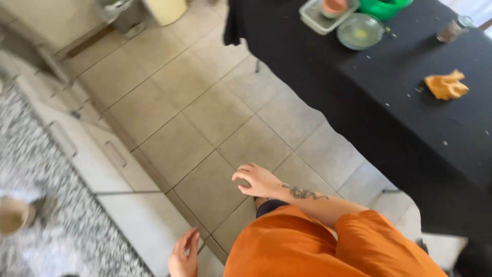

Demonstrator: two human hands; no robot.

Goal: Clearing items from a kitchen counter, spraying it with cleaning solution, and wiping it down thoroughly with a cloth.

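Observation:
My right hand (259,179) hangs over the beige tiled floor (205,113) with its fingers loosely apart and nothing in it. Its forearm bears a dark tattoo and comes out of an orange sleeve (369,231). My left hand (184,254) is at the bottom edge, open and empty, close to the white cabinet fronts (133,205). My orange shirt fills the lower middle of the view.
A speckled granite counter (46,174) runs along the left, with a blurred beige cup (13,215) on it. A black-covered table (400,92) at the right holds an orange cloth (447,84), a clear round lid (360,31), a clear container (325,13), a green bowl (384,7) and a small jar (451,30).

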